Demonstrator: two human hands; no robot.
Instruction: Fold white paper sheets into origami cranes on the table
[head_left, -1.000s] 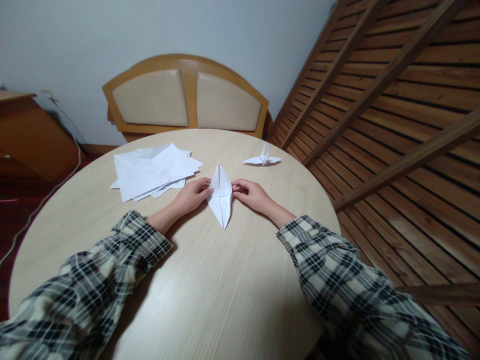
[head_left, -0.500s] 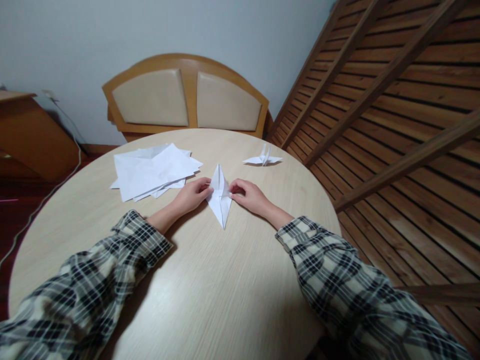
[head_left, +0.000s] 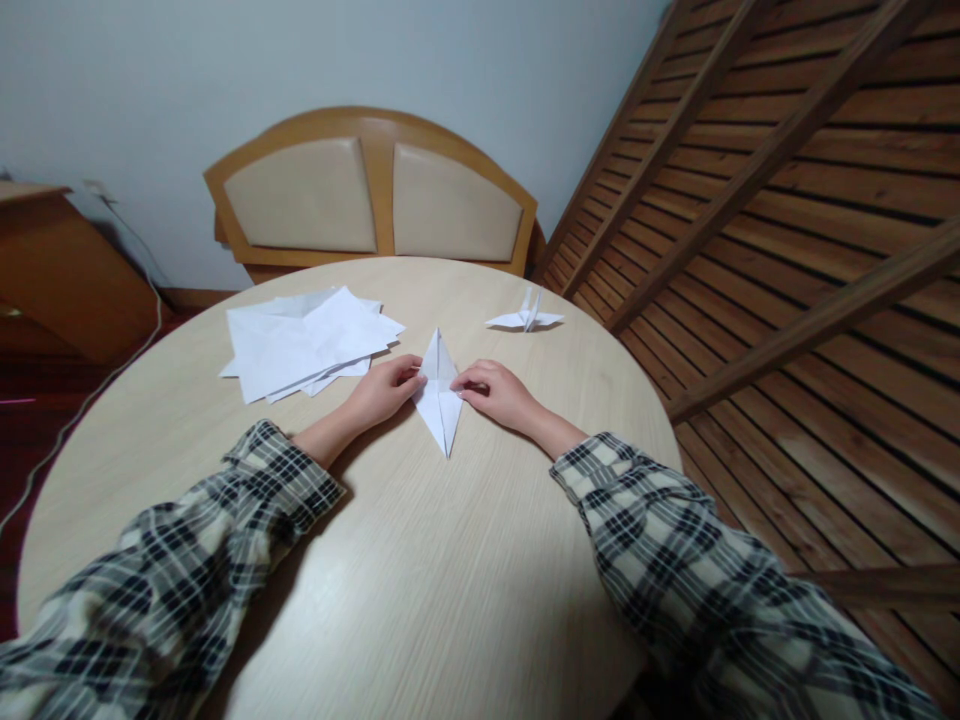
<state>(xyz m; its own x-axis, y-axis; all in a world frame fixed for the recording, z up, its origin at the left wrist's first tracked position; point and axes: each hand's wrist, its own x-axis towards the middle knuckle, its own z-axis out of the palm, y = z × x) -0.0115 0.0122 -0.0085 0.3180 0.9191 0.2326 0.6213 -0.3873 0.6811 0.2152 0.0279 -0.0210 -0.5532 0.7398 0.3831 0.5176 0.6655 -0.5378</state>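
A white paper folded into a long diamond (head_left: 439, 405) lies on the round pale wooden table (head_left: 420, 560), its points towards me and away from me. My left hand (head_left: 382, 390) pinches the diamond's left edge with curled fingers. My right hand (head_left: 493, 393) presses and pinches a flap on the diamond's right side, folded in near the centre crease. Both arms wear plaid sleeves.
A loose pile of white paper sheets (head_left: 304, 340) lies to the left of my hands. A finished white paper crane (head_left: 526, 317) stands at the far right of the table. A wooden chair with beige pads (head_left: 375, 195) stands behind the table, and slatted wooden panels (head_left: 787, 230) rise at the right.
My right hand has moved left, folding the diamond's right flap in towards the centre, so the shape is narrower. My left hand has stayed in place.
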